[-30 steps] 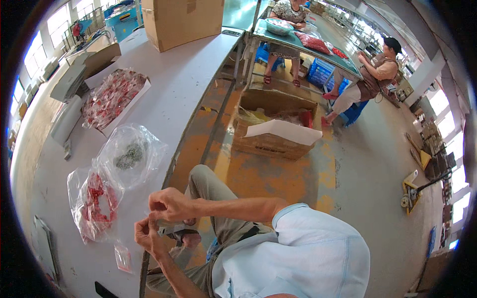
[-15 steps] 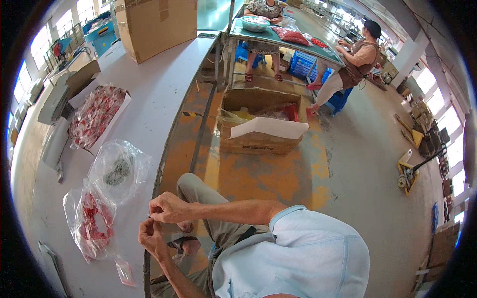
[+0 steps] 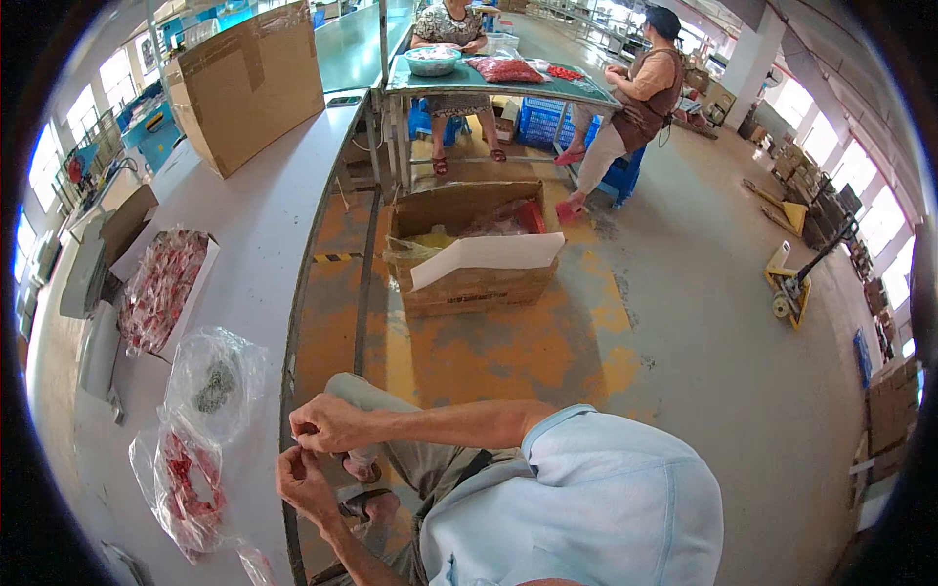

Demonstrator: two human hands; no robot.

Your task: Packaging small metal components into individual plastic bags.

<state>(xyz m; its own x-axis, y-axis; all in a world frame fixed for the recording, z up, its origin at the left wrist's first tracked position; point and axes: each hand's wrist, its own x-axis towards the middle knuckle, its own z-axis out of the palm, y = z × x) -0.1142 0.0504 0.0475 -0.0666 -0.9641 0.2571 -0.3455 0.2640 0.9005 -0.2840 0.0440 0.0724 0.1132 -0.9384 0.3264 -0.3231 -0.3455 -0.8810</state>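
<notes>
Pale tabletop [image 3: 249, 249]: a bag of red pieces [image 3: 176, 474] lies left of the hands [image 3: 330, 424], which pinch a tiny item [image 3: 296, 443], indistinct.

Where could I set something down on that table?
The table looks bare between the carton, red packets and upper bag; a smaller patch lies left of the lower bag. Crowded: where both bags meet, and around the packets.

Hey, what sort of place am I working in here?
Probably a factory or packing workshop: a yellow pallet truck stands on the floor, a large open cardboard carton sits near the long work table, and a clear plastic bag of red pieces lies on that table.
</notes>
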